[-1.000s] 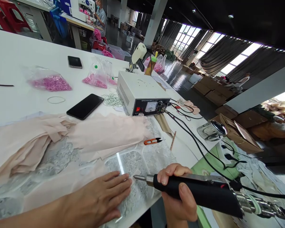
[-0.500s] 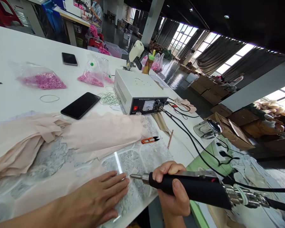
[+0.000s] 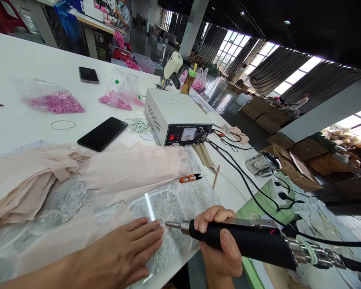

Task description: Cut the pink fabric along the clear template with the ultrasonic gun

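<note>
L hand (image 3: 122,249): yours, palm down, flat on thin pale pink cloth (image 3: 60,241) at near edge of table (image 3: 15,60). Fingers extended, side by side w/ slight gaps, pinching nothing; fingertips just beside tool tip.

R hand (image 3: 224,255): your fingers wrap the black handheld tool (image 3: 243,241), closed round its barrel, thumb on near side. Tool lies roughly horiz., metal tip (image 3: 173,224) pointing L, over or on a small pale piece by your L fingertips; can't tell if tip touches it. Cable runs off its rear, R side.

Tool's loc.: above near edge of table, R of your L hand.

Beyond your hands: wider pink cloth (image 3: 135,168) spread on marbled cover (image 3: 198,194); folded cloth pile (image 3: 39,168) to its L. Orange snips (image 3: 188,178) just R of wide cloth, closer to you than control box (image 3: 179,108), which has dial + red switch on front, black cables (image 3: 228,154) plugged in. Lg. black phone (image 3: 102,134) L of box, sm. phone (image 3: 88,75) farther back. Two clear bags of pink rings, L bag (image 3: 55,102) & R bag (image 3: 117,100); heap of pale bands (image 3: 139,125) between phone and box. Lidded glass jar (image 3: 258,164) near R edge.
</note>
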A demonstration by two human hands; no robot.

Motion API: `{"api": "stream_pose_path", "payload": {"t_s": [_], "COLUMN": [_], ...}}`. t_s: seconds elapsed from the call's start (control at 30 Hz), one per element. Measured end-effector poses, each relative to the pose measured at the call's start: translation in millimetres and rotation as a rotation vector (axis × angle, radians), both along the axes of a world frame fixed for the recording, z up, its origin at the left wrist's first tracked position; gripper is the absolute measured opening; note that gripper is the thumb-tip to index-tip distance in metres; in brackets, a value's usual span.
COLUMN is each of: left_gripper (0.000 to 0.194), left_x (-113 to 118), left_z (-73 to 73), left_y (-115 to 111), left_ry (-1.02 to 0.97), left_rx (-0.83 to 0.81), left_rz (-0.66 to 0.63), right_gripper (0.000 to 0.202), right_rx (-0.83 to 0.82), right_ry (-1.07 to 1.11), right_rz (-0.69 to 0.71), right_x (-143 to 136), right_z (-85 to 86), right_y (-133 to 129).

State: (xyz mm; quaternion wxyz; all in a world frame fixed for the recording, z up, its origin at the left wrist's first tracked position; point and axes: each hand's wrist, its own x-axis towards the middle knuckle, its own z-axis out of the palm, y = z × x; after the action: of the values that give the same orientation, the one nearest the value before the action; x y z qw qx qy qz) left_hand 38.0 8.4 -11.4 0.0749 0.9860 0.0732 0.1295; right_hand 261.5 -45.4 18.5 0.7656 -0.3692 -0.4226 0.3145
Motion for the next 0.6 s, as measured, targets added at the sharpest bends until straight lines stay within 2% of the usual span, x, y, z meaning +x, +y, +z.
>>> {"api": "stream_pose_path", "payload": {"t_s": [0.3,0.43,0.6], "left_gripper": [0.05,0.053,0.057], "left_x": [0.5,0.7,-1.5], "left_z": [0.2,1.9,-2.1], "left_y": [-0.3,1.0,-0.6], "left_ry": [-0.039,0.006,-0.027], "left_rx": [-0.001,0.025,-0.044], "left_rz": [0.009,-0.002,0.011], "right_gripper": [0.011,0.011,0.015], "right_rx": [0.001,-0.002,-0.03], "right_ry": [0.009,-0.001,-0.011], "right_rz": [0.016,0.01,-0.059], "right_x": [-0.6,-0.6,4.0], "right_z": [0.5,0.9,2.4], "right_y": [0.6,1.0,-3.1]}}
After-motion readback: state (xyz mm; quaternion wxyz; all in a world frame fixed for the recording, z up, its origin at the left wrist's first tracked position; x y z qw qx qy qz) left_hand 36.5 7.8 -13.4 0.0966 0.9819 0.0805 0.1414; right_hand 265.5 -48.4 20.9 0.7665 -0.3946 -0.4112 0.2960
